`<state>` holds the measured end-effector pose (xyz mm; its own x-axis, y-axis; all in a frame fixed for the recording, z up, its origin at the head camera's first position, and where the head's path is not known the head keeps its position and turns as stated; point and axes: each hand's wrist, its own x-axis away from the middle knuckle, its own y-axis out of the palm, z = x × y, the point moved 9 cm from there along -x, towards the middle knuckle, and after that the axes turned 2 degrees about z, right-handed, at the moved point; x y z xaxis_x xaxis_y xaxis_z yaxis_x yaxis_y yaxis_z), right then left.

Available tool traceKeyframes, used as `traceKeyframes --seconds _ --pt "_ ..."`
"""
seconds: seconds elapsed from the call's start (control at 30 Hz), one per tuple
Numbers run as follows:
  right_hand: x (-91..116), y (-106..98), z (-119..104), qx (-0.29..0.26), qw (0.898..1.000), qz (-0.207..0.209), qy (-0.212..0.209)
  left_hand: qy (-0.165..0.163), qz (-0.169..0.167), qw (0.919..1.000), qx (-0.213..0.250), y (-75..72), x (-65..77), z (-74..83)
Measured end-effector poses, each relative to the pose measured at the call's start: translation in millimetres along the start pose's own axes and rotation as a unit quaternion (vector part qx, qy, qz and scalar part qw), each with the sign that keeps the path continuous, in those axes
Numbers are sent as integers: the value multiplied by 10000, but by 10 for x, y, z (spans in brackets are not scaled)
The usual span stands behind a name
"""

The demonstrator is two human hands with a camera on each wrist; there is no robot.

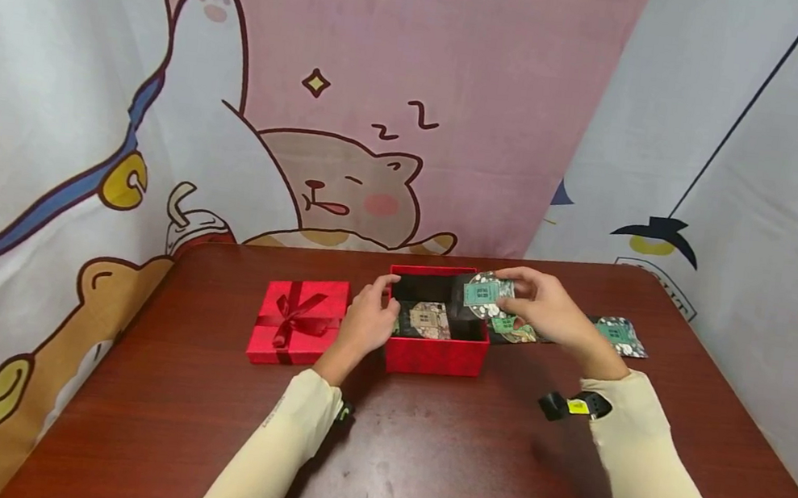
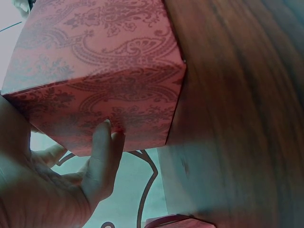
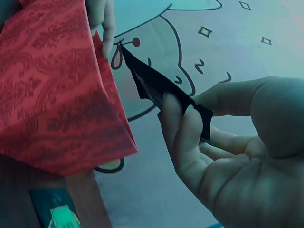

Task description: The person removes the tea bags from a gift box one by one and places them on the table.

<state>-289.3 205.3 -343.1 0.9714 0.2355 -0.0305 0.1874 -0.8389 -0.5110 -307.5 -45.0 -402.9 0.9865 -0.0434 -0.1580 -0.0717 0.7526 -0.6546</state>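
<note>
The right hand (image 1: pixel 549 307) pinches a sachet (image 1: pixel 482 293), likely light, flexible and slick, best held by its edge; the left hand (image 1: pixel 367 315) grips the red box (image 1: pixel 434 358) between them

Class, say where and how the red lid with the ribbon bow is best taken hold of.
Probably by the left edge of the red lid, coming from the left, since the left hand and its wrist crowd the right side. It lies flat with its bow up, so try fingertips under that edge, thumb on top. Avoid the raised bow, which might crush or loosen.
</note>
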Motion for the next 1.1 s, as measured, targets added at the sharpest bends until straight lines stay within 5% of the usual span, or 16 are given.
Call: traceKeyframes --seconds 0.7,1.1 --pt "365 -494 467 -363 9985 207 340 -52 3 10000 -48 -8 -6 3" --pt "422 -371 794 -412 9980 -39 485 -73 -12 10000 1 -8 -2 0"
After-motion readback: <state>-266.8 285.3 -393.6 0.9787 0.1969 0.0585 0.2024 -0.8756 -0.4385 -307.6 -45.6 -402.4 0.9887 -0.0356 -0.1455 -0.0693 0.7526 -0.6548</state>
